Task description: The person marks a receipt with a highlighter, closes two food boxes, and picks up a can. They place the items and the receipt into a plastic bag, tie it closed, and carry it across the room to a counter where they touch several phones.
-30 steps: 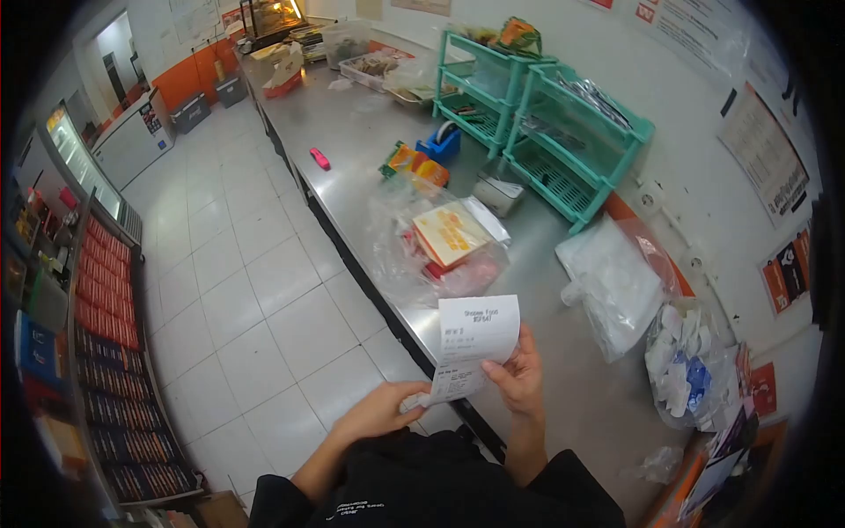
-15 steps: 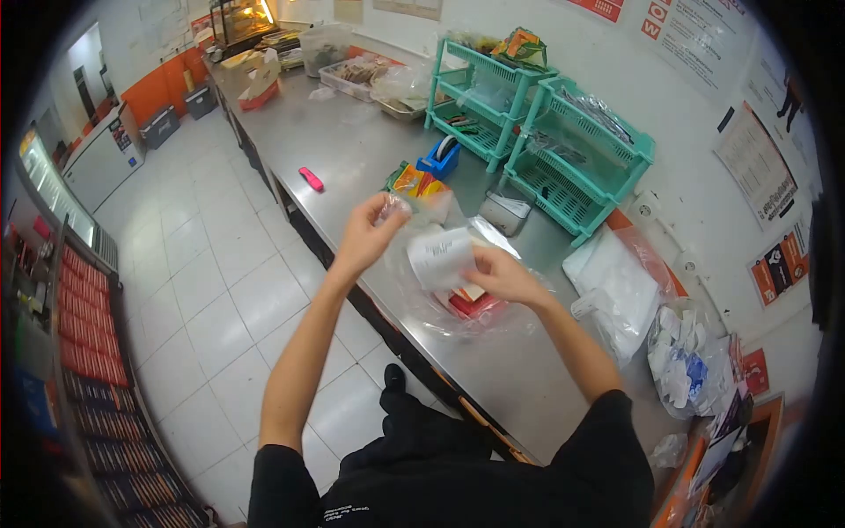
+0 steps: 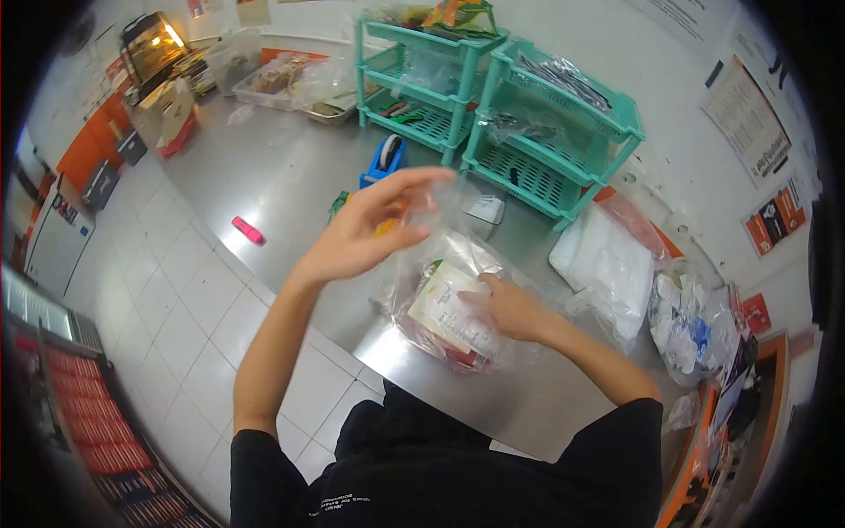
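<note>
A clear plastic bag point(image 3: 400, 312) lies on the steel table with a red package point(image 3: 473, 359) inside. A white printed paper slip point(image 3: 453, 310), like a receipt, lies over the contents at the bag. My right hand point(image 3: 515, 310) is closed at the slip's right edge, its fingers on the paper. My left hand point(image 3: 374, 224) is raised over the bag's far left side, thumb and fingers apart, with clear film by the fingertips. Just beyond it, partly hidden, is a yellow and green packet point(image 3: 339, 207).
A blue tape dispenser point(image 3: 383, 163) and a small metal box point(image 3: 486, 211) stand behind the bag. Green tiered racks point(image 3: 528, 167) line the wall. A pink marker point(image 3: 248, 231) lies left, while white plastic bags point(image 3: 607, 264) lie right on the steel table point(image 3: 290, 167).
The paper slip has gone down from above the bag onto its contents with my right hand. My left hand has opened from a pinch on the bag's edge. The view has shifted.
</note>
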A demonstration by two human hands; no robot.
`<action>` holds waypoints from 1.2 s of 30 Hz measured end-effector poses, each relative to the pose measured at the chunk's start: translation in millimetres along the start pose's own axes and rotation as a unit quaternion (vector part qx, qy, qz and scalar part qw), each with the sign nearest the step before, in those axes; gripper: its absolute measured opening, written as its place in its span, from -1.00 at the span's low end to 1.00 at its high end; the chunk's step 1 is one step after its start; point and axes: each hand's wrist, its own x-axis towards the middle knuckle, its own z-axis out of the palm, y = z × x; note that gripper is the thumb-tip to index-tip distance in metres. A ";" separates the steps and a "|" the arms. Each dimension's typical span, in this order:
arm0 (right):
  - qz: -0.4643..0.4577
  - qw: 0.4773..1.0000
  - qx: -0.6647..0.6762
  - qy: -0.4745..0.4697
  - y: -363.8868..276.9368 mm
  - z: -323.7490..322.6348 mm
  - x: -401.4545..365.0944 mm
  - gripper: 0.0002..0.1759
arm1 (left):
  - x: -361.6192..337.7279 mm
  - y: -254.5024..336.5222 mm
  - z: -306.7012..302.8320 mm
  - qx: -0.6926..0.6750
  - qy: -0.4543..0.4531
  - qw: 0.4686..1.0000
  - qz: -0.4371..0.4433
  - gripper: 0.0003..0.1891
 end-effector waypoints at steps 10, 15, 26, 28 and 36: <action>0.042 0.997 -0.033 -0.050 -23.4 7.7 7.9 -0.40 | -13.1 -95.3 24.1 0.285 -0.152 0.946 0.037 -0.30; 0.119 0.989 0.020 -0.082 -34.7 -2.4 4.6 -0.30 | 2.4 -127.6 53.2 0.115 -0.180 0.975 0.063 -0.74; 0.170 0.976 -0.082 0.106 -58.5 35.3 -9.6 -0.07 | 8.0 -135.8 61.5 -0.041 -0.193 0.978 -0.064 -0.71; 0.184 0.977 -0.010 0.105 -56.6 26.4 -32.4 -0.17 | 9.1 -147.6 67.1 -0.053 -0.180 0.979 -0.081 -0.70; 0.235 0.905 -0.278 -0.221 -112.2 -76.9 -73.4 -0.69 | 10.7 -139.0 69.9 -0.017 -0.184 0.979 -0.090 -0.67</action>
